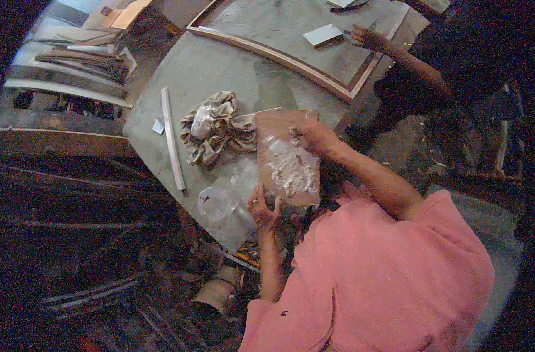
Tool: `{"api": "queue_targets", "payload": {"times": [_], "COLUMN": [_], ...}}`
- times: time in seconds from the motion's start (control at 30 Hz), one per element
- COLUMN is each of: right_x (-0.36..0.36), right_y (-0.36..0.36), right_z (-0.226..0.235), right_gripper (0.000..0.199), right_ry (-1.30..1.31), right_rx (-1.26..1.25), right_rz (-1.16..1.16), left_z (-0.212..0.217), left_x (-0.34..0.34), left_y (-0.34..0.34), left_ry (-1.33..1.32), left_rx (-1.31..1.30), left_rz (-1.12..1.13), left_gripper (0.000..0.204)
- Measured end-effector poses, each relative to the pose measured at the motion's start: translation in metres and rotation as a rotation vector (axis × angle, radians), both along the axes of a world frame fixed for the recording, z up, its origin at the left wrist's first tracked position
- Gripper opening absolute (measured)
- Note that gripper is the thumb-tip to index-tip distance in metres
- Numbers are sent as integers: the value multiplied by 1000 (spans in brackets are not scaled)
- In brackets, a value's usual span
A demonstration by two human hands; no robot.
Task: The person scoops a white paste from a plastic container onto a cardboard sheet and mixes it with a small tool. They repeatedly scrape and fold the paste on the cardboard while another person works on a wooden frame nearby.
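Observation:
A brown rectangular board (288, 124) lies near the table's right edge, with lumpy off-white paste (292, 173) spread over its middle. My left hand (264, 210) grips the board's near left corner, its thumb and fingers at the edges. Over the far right part of the board, my right hand (314, 139) is closed, its fingers curled down towards the paste. A pale flat patch shows by its fingertips; whether it is a tool blade or paste I cannot tell. Left of the board sits a crumpled beige cloth (223, 108) with a white lump (202, 120) on it.
A pale wooden strip (172, 141) lies on the grey-green table (147, 117), near a clear round plastic piece (216, 201). Farther off are a large wooden frame (279, 57) and a white block (323, 35). Another person's hand (367, 39) reaches in beside that block.

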State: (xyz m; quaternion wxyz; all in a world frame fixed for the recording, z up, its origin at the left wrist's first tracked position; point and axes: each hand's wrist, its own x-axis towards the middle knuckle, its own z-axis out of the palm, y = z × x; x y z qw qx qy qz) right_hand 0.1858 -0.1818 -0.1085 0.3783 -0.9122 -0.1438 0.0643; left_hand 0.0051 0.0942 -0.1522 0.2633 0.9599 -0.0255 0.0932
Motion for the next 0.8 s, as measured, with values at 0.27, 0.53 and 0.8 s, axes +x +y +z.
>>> {"api": "queue_targets", "payload": {"times": [0.27, 0.53, 0.8], "right_x": [-36, -90, -4], "right_y": [24, 51, 23], "right_z": [-53, -36, -27], "right_gripper": [19, 27, 29], "right_ry": [-308, 26, 425], "right_rx": [-104, -45, 467], "right_rz": [216, 474, 52], "left_z": [-8, 8, -7], "left_x": [-19, -19, -4], "left_y": [16, 19, 9], "left_ry": [135, 67, 7], "left_rx": [207, 215, 136], "left_rz": [-115, -124, -102], "left_gripper": [99, 92, 90]}}
